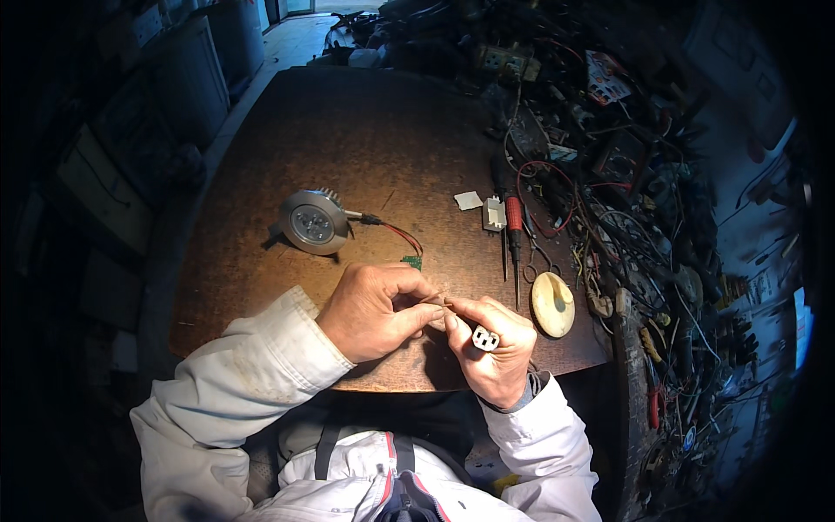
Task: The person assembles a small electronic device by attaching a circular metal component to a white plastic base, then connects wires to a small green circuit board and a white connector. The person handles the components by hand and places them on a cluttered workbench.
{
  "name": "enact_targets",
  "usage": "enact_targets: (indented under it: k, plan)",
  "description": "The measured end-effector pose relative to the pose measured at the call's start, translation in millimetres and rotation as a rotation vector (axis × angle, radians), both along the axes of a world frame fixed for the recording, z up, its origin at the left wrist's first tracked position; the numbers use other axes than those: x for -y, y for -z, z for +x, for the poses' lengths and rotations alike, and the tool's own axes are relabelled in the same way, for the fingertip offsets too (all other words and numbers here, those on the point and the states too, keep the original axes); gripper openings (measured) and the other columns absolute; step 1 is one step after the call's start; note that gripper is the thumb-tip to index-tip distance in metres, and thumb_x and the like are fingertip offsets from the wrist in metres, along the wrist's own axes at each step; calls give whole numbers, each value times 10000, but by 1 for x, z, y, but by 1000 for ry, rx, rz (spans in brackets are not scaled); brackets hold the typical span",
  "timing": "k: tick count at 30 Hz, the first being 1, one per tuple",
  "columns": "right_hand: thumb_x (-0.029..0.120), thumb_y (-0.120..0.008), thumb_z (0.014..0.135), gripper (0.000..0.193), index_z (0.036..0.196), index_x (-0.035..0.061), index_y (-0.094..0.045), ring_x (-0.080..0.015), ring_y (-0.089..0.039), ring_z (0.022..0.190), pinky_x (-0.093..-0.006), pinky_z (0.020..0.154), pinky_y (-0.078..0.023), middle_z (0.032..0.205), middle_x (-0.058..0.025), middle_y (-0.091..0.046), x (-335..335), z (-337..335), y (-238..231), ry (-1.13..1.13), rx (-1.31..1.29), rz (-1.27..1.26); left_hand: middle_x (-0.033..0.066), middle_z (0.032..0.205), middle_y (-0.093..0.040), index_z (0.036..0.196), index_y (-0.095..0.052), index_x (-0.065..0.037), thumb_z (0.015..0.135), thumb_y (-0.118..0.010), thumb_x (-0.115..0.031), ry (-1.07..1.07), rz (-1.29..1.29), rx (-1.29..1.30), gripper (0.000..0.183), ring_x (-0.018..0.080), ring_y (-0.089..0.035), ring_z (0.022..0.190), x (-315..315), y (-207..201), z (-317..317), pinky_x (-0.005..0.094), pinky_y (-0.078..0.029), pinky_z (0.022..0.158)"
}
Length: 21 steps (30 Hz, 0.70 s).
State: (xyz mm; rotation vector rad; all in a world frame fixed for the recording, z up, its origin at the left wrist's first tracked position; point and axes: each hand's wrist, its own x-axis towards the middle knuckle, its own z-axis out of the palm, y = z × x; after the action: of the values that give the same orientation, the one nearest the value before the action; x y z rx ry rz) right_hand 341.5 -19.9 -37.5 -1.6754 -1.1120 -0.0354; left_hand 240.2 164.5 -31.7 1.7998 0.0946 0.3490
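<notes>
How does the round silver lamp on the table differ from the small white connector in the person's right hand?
The round silver lamp lies on the brown table, untouched; the small white connector is gripped in the right hand. The lamp is far larger, metallic and round; the connector is white and blocky. Red and black wires run from the lamp to a small green board; the connector's wiring cannot be made out.

A red-and-white printed packet [606, 78] lies atop the tangle of wires at the bench's far right. A small blank white label-like slip [468, 200] rests flat on the brown table [348, 130]. No screens show.
</notes>
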Motion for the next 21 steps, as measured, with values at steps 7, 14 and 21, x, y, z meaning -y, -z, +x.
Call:
enact_targets:
  k: [7, 14, 21]
  plan:
    - [-45, -778, 848, 396, 1243, -55, -751, -201, -671, 661, -328, 613, -528, 806, -124, -683, -4, -2, 5, -53, 119, -9, 98, 871, -760, 977, -768, 56, 947, -807, 38, -46, 31, 18, 53, 133, -756, 724, 1, 2, 1, 259, -594, 611]
    - [-66, -771, 851, 403, 1254, -55, -750, -198, -650, 672, -318, 625, -514, 798, -114, -647, -5, -2, 8, 7, 108, -4, 83, 821, -760, 1001, -798, 34, 935, -824, 14, -62, 16, -17, 73, 127, -742, 707, 1, 3, 1, 260, -574, 598]
    - [-65, -825, 915, 257, 1165, -25, -785, -141, -646, 765, -271, 682, -518, 948, -86, -701, -3, -2, 12, 65, 13, 129, 119, 831, -769, 973, -838, -1, 889, -880, -74, -34, 403, 146, 118, 179, -752, 712, -4, 3, 1, 298, -569, 609]
